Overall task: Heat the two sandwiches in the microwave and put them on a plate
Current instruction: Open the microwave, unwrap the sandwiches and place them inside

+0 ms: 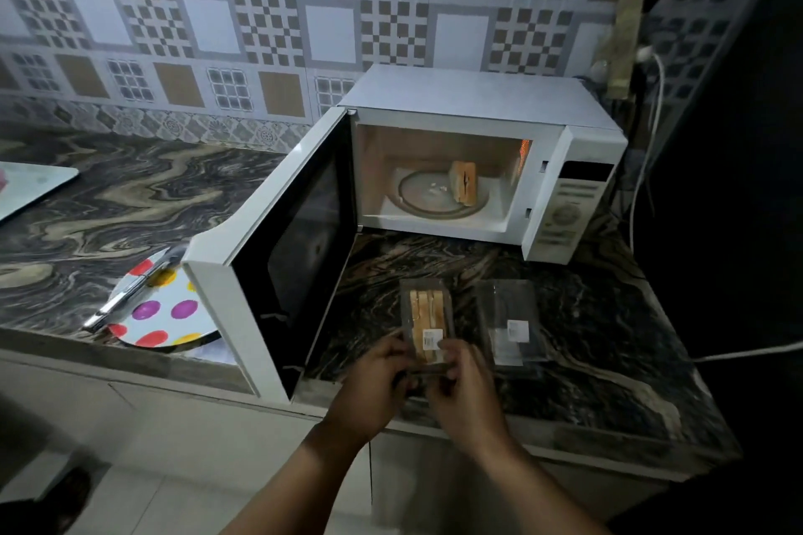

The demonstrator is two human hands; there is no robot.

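- Now both hands, the left hand (373,376) and right hand (461,378), pinch the near end of the packaged sandwich (426,324).
- Peel the wrapper gently; keep the bread level.
- Then set it left of the sandwich in the microwave (463,188).

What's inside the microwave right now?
The microwave stands open. One unwrapped sandwich stands on the right of the glass turntable, with a few crumbs. Nothing else shows inside.

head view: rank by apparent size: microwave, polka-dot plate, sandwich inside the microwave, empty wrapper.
1. microwave
2. polka-dot plate, partly hidden by the door
3. empty wrapper
4. sandwich inside the microwave, farther away, so unsure against the wrapper
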